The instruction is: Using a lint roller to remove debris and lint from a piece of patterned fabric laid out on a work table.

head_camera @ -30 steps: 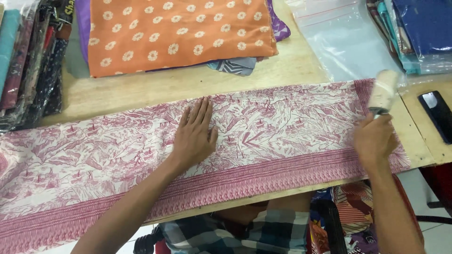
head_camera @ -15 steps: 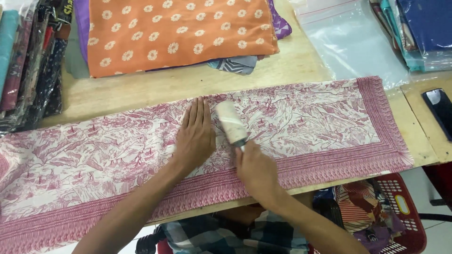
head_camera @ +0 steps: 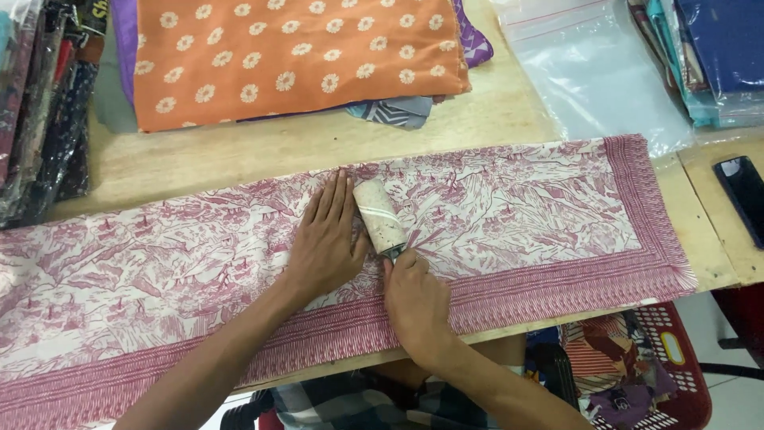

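Nearest, at the bottom edge: a checked shirt (head_camera: 350,402), and to its right a red basket (head_camera: 676,374) of fabric scraps below the table.

Right hand (head_camera: 415,299) closed around the handle of a lint roller (head_camera: 380,215), fingers wrapped tight. Roller head pressed flat onto the pink-and-white patterned cloth (head_camera: 509,215), angled up and to the left, just beside the left hand (head_camera: 325,243). Left hand flat on the cloth, palm down, fingers straight and close together, holding nothing; index finger edge touching or nearly touching the roller.

Cloth folded into a long strip along the near edge of the wooden table (head_camera: 263,151), darker pink border toward the body.

Farther back: orange cloth with white flowers (head_camera: 294,56) on a pile of other folded fabrics. Clear plastic bag (head_camera: 589,72) to the right of it. Dark phone (head_camera: 744,195) at the right edge. Stacks of bagged fabrics (head_camera: 36,103) far left; more bagged stacks (head_camera: 708,56) far right.
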